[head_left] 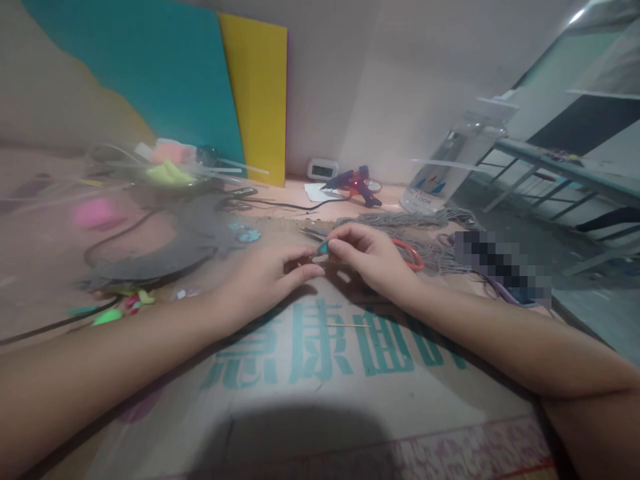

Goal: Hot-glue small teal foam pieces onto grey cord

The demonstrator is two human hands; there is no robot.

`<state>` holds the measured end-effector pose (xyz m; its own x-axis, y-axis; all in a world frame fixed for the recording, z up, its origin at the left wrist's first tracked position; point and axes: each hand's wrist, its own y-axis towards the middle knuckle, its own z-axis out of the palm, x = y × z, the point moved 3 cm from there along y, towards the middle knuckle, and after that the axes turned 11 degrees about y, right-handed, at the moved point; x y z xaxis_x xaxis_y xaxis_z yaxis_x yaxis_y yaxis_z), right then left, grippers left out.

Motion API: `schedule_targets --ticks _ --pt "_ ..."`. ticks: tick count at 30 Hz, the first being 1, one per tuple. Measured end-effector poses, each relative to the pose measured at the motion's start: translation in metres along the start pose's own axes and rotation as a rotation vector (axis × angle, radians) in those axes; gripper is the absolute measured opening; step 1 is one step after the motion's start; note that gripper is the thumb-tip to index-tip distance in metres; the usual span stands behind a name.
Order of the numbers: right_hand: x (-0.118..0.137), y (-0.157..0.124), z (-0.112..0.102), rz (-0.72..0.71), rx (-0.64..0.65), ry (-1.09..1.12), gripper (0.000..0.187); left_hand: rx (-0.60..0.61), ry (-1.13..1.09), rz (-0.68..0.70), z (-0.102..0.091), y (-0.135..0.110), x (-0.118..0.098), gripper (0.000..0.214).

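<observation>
A small teal piece [323, 249], too small to name, is held between the fingertips of both hands above the printed sheet. My right hand [367, 257] pinches it between thumb and forefinger. From the other side, my left hand [283, 267] has its fingertips closed on its edge, with the thumb slightly below. Scissors with an orange handle [410, 255] lie behind my right hand, their pointed blades [313, 233] showing beyond the fingers. On the sheet nearer to me is a thin wooden stick [349, 325]. Small light-blue scraps [246, 233] lie beyond my left hand.
A glue gun [355, 185] with a red light stands by the wall near a small digital clock [323, 169]. Grey yarn [430, 223] and a clear bottle [445, 167] are at right. Black cable and colourful clay-like lumps [167, 170] spread at left.
</observation>
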<state>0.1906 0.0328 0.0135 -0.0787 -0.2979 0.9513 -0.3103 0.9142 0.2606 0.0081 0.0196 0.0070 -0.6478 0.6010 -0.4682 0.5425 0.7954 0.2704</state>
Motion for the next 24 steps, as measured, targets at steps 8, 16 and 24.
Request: schedule_targets --ticks 8,16,24 --pt "0.002 -0.003 0.003 -0.052 0.053 -0.16 0.012 -0.272 -0.003 0.04 -0.012 0.001 -0.003 0.026" --pt "0.0 -0.004 0.005 0.014 0.079 -0.175 0.017 -0.213 -0.015 -0.002 -0.011 0.004 -0.003 0.024" --pt "0.007 -0.005 0.008 -0.003 0.127 -0.218 0.018 -0.168 -0.002 0.003 -0.008 0.004 -0.002 0.02"
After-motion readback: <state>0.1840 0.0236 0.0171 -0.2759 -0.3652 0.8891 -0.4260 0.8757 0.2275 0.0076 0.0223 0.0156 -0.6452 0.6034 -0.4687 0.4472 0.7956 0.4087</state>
